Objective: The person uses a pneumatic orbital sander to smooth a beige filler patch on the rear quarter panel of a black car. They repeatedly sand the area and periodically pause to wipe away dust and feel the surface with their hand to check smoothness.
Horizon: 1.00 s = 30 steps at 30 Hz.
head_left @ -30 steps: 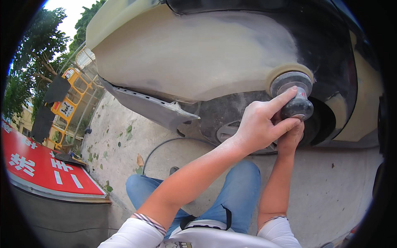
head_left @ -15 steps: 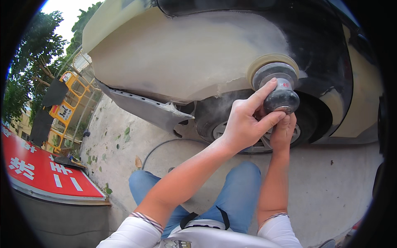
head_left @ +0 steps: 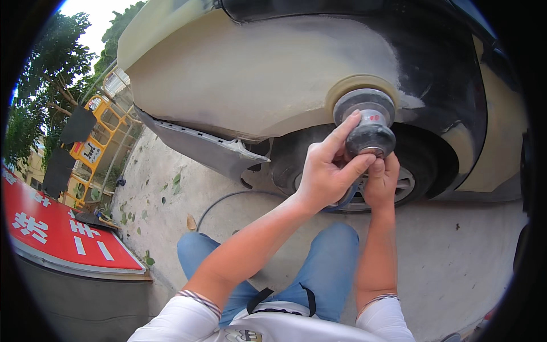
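Both hands grip a round grey-and-black orbital sander [head_left: 370, 131]. Its tan disc lies against the car's panel [head_left: 256, 74] above the wheel arch. My left hand [head_left: 325, 174] wraps the sander's left side, with the index finger along its body and the thumb by its rear end. Below that end, my right hand [head_left: 380, 179] is closed at the sander, its fingertips partly hidden. Beige, sanded filler covers much of the panel, with black paint to its right. Behind my hands sits the car wheel [head_left: 405, 181].
A loose grey bumper edge [head_left: 199, 149] hangs out at the left of the wheel. Along the concrete floor [head_left: 456, 251] runs a dark hose [head_left: 225, 198]. At the left stand a red sign [head_left: 62, 228] and a yellow barrier [head_left: 85, 176].
Both hands have moved the sander a little to the left along the panel, over the wheel arch edge. The hold on it looks the same.
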Available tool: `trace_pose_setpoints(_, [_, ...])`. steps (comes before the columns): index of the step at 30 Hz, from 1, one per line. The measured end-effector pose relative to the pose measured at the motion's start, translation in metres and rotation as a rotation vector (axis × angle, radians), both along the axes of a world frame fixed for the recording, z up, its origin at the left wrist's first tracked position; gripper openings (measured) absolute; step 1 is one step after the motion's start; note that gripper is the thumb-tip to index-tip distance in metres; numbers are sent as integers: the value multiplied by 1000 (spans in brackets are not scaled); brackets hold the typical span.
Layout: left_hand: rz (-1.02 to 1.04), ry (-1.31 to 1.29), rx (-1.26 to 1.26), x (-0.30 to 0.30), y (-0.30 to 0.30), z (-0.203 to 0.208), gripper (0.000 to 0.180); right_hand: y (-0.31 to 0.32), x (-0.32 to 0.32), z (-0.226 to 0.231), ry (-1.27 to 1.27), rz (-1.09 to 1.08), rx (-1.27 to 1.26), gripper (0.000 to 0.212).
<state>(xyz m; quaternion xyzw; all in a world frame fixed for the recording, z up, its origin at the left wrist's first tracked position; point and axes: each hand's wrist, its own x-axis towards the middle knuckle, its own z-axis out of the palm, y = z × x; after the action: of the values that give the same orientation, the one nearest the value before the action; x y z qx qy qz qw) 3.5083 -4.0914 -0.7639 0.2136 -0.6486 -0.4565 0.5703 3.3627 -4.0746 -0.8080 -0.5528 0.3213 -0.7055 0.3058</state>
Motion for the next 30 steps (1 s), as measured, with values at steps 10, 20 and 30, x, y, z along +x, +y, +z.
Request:
trace_pose_setpoints(10, [55,31,176,108,-3,-28,77,-30,83,-17,254,46,-28,65])
trace_pose_setpoints(20, [26,-60,46,63,-7,-34,76,-22,44,-45,146,-28,-49,73])
trace_pose_setpoints(30, [12,-231,-70,22,-6,-19,75,-16,6,-59,-2,-75,-65,80])
